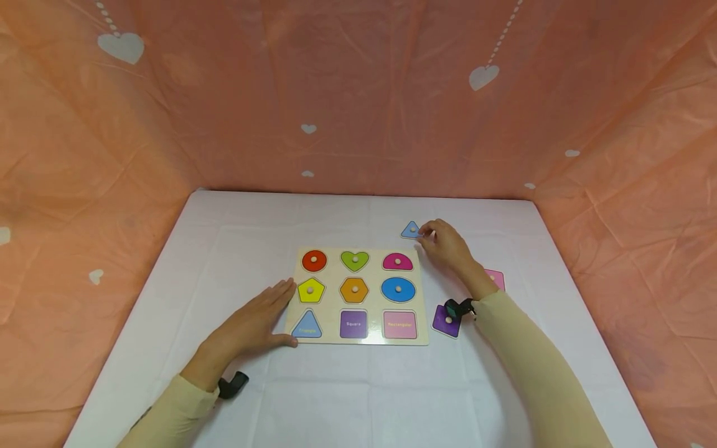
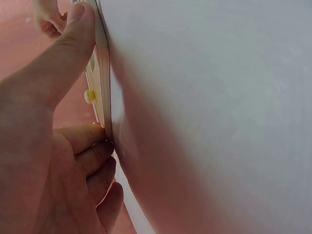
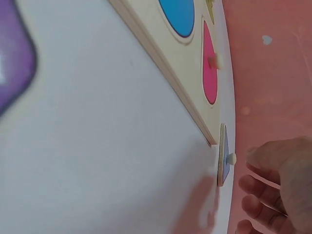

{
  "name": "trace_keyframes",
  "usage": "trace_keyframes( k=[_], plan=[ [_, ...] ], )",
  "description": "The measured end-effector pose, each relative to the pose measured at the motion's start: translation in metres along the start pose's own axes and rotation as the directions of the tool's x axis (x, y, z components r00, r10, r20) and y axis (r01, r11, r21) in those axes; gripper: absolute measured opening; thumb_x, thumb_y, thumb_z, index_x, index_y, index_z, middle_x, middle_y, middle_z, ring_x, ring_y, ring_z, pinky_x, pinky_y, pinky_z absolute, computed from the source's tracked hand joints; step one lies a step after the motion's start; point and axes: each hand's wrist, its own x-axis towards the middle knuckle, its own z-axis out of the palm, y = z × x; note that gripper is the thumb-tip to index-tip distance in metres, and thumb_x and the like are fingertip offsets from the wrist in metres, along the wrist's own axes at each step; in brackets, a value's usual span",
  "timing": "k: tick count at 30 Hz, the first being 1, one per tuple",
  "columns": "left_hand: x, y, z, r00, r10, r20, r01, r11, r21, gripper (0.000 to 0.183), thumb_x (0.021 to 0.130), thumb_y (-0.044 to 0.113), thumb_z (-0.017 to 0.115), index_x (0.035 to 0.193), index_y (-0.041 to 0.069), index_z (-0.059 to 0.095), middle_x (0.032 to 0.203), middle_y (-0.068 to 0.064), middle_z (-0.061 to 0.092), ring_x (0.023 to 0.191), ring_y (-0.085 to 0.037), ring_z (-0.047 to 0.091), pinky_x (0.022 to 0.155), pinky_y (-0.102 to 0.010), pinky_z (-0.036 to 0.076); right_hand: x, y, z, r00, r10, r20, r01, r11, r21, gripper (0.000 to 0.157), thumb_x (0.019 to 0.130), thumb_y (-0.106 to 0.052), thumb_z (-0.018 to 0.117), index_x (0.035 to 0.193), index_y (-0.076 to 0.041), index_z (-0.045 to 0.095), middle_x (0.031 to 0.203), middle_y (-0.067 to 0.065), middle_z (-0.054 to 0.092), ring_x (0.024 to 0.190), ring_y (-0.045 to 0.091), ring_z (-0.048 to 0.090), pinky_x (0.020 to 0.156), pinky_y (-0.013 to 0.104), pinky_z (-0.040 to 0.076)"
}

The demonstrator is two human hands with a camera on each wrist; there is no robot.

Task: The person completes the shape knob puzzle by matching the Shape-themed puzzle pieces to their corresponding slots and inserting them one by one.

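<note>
Your left hand (image 1: 252, 323), loosely spread, braces the pale wooden shape board (image 1: 330, 311) at its near-left corner; press lightly. Past the board's far-right corner lies the light-blue wooden triangle piece (image 1: 409, 232). Your right hand (image 1: 448, 249), fingers narrowly parted, sits just beside it; centre on the pale round knob (image 3: 232, 159).

Around my white-covered desk (image 1: 336, 398), peach-pink drapes (image 1: 358, 81) hang on three sides, printed with white hearts (image 1: 121, 48) and dotted strings (image 1: 108, 19).
</note>
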Motion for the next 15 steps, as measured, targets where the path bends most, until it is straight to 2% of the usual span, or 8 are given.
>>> trace_keyframes(
  k=[4,15],
  plan=[
    [0.000,0.000,0.000,1.000,-0.007,0.005,0.007,1.000,0.002,0.121,0.080,0.051,0.093,0.168,-0.001,0.029,0.176,-0.017,0.027,0.162,-0.036,0.027,0.132,-0.054,0.026,0.007,0.001,0.000,1.000,0.009,0.006,-0.009,1.000,-0.001,0.024,0.104,-0.017,0.070,0.122,-0.001,0.071,0.111,0.016,0.066,0.101,0.035,0.058,0.089,0.047,0.054],
    [0.000,0.000,0.001,1.000,-0.006,0.006,0.006,1.000,-0.001,0.121,0.079,0.050,0.093,0.168,-0.001,0.028,0.176,-0.017,0.027,0.162,-0.037,0.026,0.132,-0.054,0.026,0.023,0.006,0.006,0.999,-0.045,-0.018,0.045,0.999,0.003,0.028,0.099,-0.012,0.073,0.123,0.003,0.072,0.108,0.019,0.068,0.096,0.034,0.060,0.085,0.045,0.052]
  ],
)
